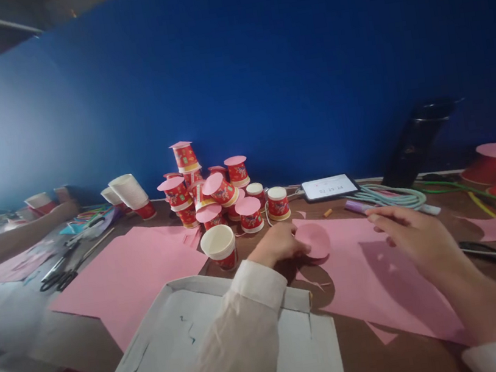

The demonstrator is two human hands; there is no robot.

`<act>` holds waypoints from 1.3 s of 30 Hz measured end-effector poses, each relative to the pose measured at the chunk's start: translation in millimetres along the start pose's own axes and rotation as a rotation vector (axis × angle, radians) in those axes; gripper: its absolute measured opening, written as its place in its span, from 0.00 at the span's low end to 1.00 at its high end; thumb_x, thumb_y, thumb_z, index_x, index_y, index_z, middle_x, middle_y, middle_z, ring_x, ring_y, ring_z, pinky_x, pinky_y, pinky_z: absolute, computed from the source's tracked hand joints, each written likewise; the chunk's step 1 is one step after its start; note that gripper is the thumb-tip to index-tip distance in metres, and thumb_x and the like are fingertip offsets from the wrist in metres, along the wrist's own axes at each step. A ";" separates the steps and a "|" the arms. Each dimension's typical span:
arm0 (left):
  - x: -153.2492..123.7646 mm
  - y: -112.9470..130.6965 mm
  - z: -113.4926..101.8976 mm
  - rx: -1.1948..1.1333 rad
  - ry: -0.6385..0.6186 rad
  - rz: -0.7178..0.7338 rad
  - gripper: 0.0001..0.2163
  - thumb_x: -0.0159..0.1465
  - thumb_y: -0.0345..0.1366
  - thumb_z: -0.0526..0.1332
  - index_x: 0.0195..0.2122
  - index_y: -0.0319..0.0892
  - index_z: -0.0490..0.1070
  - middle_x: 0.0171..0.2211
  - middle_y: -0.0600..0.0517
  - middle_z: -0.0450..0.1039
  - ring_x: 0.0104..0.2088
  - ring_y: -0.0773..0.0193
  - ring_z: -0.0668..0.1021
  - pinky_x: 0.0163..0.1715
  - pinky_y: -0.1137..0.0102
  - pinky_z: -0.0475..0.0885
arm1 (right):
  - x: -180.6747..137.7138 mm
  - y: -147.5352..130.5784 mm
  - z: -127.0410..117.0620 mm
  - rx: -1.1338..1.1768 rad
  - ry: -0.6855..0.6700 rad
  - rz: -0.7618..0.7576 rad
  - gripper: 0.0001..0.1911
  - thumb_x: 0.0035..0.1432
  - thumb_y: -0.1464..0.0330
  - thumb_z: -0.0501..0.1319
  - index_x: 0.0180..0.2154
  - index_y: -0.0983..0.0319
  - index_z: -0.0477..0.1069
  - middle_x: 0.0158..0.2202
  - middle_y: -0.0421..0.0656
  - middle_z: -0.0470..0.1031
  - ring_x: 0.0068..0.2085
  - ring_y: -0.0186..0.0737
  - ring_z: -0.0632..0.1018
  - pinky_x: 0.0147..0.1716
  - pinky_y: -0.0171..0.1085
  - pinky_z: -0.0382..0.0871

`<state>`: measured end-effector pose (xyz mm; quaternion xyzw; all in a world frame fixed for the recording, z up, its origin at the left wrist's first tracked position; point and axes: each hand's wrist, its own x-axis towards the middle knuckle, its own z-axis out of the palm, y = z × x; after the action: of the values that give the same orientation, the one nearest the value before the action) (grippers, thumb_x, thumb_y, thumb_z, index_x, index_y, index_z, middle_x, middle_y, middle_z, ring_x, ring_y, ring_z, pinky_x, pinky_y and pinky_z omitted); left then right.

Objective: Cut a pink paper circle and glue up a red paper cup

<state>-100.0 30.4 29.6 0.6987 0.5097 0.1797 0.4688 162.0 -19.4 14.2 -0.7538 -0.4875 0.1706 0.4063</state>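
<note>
My left hand [286,242] is closed on the edge of a pink paper circle [314,239], thumb and fingers pinching its left side. The circle is over the corner of a large pink sheet [355,263]. My right hand [414,236] hovers above that sheet with its fingers pinched at a purple marker-like stick [356,206]; whether it is a marker or a glue stick I cannot tell. Left of my left hand stands an upright paper cup [219,246], white inside. Behind it are several red paper cups [250,213], upside down, many topped with pink circles, some piled up.
A white box lid [294,352] lies under my left forearm. Further left are another pink sheet [135,269], black scissors [58,277] and stacked white cups [129,191]. A phone [329,187], coiled cable [392,197] and black bottle [412,144] stand at the back. Another person's arm [15,237] reaches in.
</note>
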 end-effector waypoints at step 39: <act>-1.2 28.0 41.6 -0.578 0.111 0.134 0.15 0.74 0.45 0.56 0.55 0.42 0.72 0.47 0.46 0.78 0.34 0.67 0.81 0.30 0.74 0.76 | -36.7 -12.7 13.0 0.134 0.022 -0.118 0.30 0.51 0.43 0.67 0.48 0.55 0.81 0.36 0.45 0.83 0.36 0.48 0.80 0.32 0.42 0.71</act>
<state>-54.8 8.6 32.7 0.5575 0.4151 0.3859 0.6066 128.8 -43.2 11.0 -0.6969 -0.5139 0.1703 0.4703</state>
